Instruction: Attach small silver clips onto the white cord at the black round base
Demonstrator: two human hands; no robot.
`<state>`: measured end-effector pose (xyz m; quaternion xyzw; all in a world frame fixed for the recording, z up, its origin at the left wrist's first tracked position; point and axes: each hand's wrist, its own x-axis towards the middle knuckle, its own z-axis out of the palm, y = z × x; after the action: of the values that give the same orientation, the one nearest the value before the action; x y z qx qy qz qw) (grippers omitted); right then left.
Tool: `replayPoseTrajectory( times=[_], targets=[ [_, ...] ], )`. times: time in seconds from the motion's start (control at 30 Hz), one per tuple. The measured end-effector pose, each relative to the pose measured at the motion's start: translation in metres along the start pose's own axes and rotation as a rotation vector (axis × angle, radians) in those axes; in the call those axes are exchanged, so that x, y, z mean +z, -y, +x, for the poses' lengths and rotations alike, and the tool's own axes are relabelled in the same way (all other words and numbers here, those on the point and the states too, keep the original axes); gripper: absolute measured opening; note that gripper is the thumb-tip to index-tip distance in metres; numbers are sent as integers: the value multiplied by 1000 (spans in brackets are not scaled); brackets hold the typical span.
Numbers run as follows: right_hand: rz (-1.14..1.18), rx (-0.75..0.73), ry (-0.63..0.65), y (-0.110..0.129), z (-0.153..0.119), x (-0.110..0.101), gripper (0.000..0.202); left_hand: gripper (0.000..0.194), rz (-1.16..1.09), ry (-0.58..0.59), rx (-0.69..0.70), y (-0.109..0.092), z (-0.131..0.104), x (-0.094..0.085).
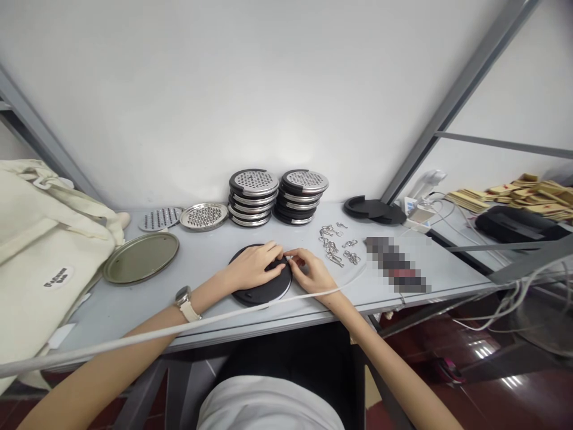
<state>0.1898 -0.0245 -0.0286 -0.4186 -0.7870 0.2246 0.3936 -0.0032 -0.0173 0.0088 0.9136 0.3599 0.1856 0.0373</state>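
Observation:
A round black disc (259,294) with a thin silvery rim lies on the table in front of me. My left hand (257,266) rests over its upper part, fingers bent and gathered at the right edge. At that same edge my right hand (311,273) has thumb and index finger drawn together, close to the left fingertips. Whatever the fingertips pinch is too small to make out. Right of the hands lie several small metal clasps and rings (330,246). Behind stand two stacks of round graters with black rims, the left stack (253,200) and the right stack (301,200).
Two loose grater plates (203,216) and an olive round lid (141,258) lie left, beside a cream bag (54,239). Black round parts (369,209) lie at the back right, near a charger (421,214). A white cable (134,339) crosses in front of both arms.

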Motion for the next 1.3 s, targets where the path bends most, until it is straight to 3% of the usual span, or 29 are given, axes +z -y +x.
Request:
replayPoseTrajectory(
  times=[0.33,0.57,1.3],
  targets=[
    [-22,-58,22,1,1,-1,20,14,10,-6,1,0,0,1],
    [54,33,77,-1,0,0,20,13,-7,-7,-2,0,0,1],
    [83,2,27,-5,1,1,25,14,-30,-5,-18,1,-1,1]
  ],
)
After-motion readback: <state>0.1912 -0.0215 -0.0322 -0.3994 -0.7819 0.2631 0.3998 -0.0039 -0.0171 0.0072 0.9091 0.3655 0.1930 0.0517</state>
